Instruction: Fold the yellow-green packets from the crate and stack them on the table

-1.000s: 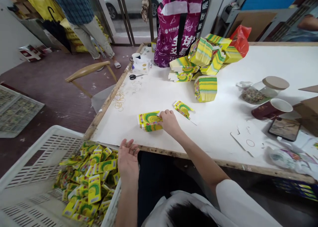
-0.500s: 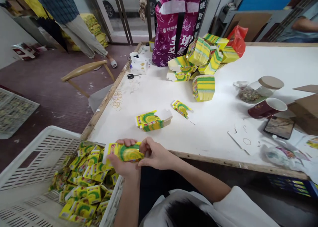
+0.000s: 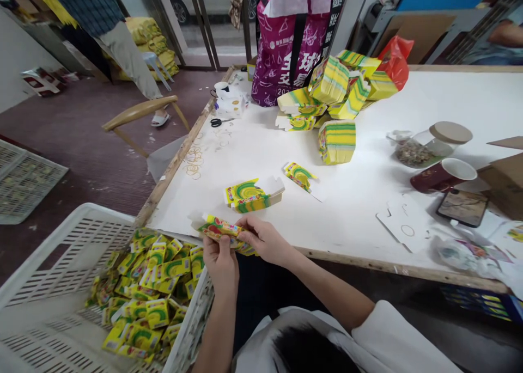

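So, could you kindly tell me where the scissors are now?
In the head view, the scissors lie on the table, at left, between the white packet and the tan loops.

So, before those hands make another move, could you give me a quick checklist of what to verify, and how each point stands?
1. Both hands on the yellow carton: ok; the left hand and right hand both grip it.
2. Held carton's ends fully shut: cannot tell; hands and blur hide them.
3. Nearest cardboard piece on the table folded shut: not ok; white flaps stick out at one end.
4. Hands away from the scissors: ok; they lie well apart, near the table's edge.
5. White crate beside the left arm: ok; small yellow boxes lie inside.
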Available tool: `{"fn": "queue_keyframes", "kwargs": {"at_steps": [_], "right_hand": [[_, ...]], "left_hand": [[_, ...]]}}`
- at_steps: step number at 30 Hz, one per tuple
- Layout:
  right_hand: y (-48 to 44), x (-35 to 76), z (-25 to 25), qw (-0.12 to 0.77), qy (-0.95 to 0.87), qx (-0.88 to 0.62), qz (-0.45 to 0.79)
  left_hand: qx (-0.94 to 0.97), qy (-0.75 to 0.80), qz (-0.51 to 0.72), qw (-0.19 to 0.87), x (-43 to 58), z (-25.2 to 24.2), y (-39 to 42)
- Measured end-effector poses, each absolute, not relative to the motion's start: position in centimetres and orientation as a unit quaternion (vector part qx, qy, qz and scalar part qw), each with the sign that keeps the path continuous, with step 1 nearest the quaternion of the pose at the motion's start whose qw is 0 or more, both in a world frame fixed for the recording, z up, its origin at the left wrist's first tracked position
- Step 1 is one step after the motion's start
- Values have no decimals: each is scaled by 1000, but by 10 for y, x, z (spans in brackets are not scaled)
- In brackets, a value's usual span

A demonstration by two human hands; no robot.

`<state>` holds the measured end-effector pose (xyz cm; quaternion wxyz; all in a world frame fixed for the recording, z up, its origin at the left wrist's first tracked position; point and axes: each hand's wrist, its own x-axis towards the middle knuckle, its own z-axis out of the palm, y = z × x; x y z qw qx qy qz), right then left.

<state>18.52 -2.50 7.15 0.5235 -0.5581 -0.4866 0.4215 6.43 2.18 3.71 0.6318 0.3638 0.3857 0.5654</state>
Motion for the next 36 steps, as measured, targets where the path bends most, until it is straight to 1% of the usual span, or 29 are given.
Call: {"fn": "queue_keyframes", "kwargs": {"at_steps": [4,7,9,15,20,27,29,32,36], "right_hand": [[-22,187,62,545,-449,-572,417],[-21,190,58,566,-417,-545,457],[-21,188,58,573,-398,-526,486],[-24,173,58,585,-378,-500,515],[-20,170,57,603,-362,-481,523],[-21,170,49,580,-392,-530,478],[-22,174,49,572,-410,-541,461],[-24,180,53,536,-453,-560,440],[-28,188,59,500,-508,-575,401]], "left_hand": [[371,384,550,642,63,39,21],[360,363,567,646,61,40,22],[346,373,583,634,61,40,23],[319,438,620,567,63,39,26],[357,402,590,602,63,40,19],[378,456,572,568,56,34,17],[376,448,569,578,56,35,19],[343,422,583,604,55,38,24],[317,434,594,598,51,37,31]]}}
